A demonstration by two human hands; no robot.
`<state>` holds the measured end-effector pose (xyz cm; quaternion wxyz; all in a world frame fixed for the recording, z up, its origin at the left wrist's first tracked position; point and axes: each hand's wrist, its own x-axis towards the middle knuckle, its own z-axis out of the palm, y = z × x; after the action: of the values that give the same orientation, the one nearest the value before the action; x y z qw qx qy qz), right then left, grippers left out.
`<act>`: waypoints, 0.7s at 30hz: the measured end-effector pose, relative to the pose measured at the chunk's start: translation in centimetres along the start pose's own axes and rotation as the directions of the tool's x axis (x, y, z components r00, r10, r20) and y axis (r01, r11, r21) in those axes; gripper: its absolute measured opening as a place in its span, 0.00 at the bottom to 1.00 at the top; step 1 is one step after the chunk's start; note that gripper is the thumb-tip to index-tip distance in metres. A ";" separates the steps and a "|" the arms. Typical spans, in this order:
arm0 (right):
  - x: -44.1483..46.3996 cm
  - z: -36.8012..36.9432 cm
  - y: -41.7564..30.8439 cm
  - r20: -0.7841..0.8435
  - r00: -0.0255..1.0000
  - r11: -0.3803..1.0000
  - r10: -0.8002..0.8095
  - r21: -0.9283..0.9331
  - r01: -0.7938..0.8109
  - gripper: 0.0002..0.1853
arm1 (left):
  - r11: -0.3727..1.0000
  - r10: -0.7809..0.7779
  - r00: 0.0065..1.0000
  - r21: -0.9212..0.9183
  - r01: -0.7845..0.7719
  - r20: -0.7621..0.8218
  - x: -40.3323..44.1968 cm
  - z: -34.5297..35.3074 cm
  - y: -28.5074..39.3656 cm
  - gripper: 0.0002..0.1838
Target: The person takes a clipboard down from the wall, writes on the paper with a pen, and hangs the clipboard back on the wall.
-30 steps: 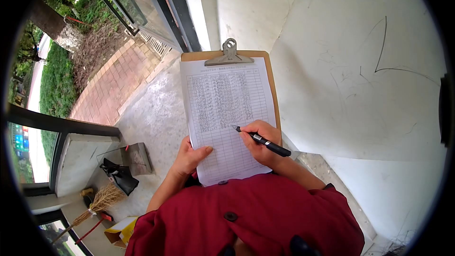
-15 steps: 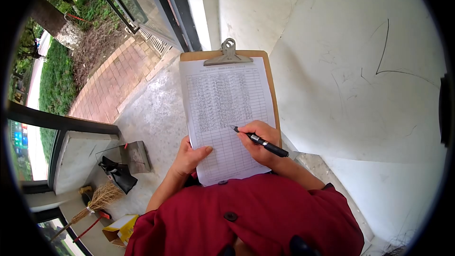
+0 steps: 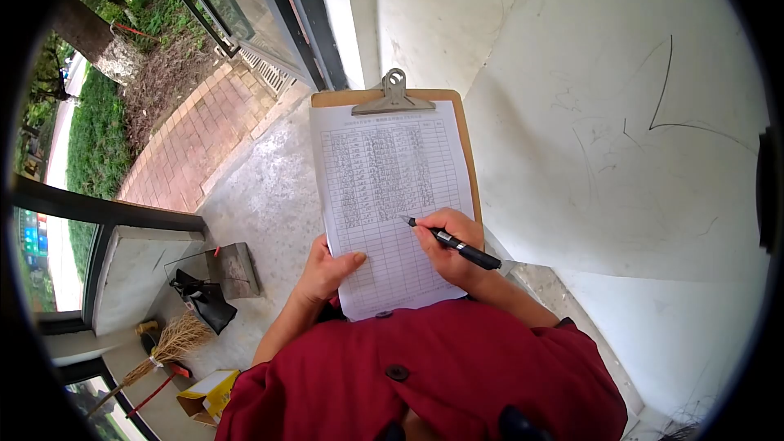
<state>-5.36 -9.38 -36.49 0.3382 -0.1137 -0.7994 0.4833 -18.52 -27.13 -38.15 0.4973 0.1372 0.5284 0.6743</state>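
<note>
A brown clipboard with a metal clip at its top is tilted up in front of my body. Clipped to it is a white form with a printed grid; its upper rows carry dense handwriting and the lower rows are blank. My left hand grips the lower left edge, thumb on top of the paper and fingers hidden behind. In my right hand is a black pen, its tip at the last written row, around the form's middle. Whether the tip touches the paper I cannot tell.
A pale wall with scribbled lines rises close on my right. An open glass door stands ahead, leading to brick paving. At the lower left are a dustpan, a black bag, a straw broom and a yellow box.
The pen and my right hand have shifted very slightly to the right. My left hand and the clipboard stay nearly in place.
</note>
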 end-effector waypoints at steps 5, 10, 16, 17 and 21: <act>0.2 0.0 -0.1 0.006 1.000 0.999 0.017 -0.036 -0.017 0.05 | 1.000 -0.003 1.000 -0.002 0.003 0.008 0.0 0.0 0.2 0.22; 0.2 0.0 0.0 0.008 1.000 1.000 0.007 -0.024 -0.007 0.05 | 1.000 -0.001 1.000 -0.005 0.001 0.012 0.1 0.0 0.1 0.22; 0.3 0.2 0.3 0.010 1.000 1.000 -0.020 -0.003 0.020 0.05 | 1.000 -0.014 1.000 0.009 0.014 0.005 0.1 -0.2 0.2 0.23; 0.4 0.2 0.3 0.003 1.000 1.000 -0.023 -0.006 0.023 0.05 | 1.000 -0.013 1.000 -0.023 0.013 0.015 0.2 -0.2 0.2 0.22; 0.6 0.1 0.0 -0.001 1.000 1.000 0.015 -0.005 -0.015 0.05 | 0.997 -0.018 0.999 -0.069 0.020 0.028 0.3 -0.5 0.2 0.21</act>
<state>-5.84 -9.13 -36.30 0.3348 -0.1206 -0.7996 0.4837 -19.16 -27.15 -38.26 0.5153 0.1242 0.4989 0.6857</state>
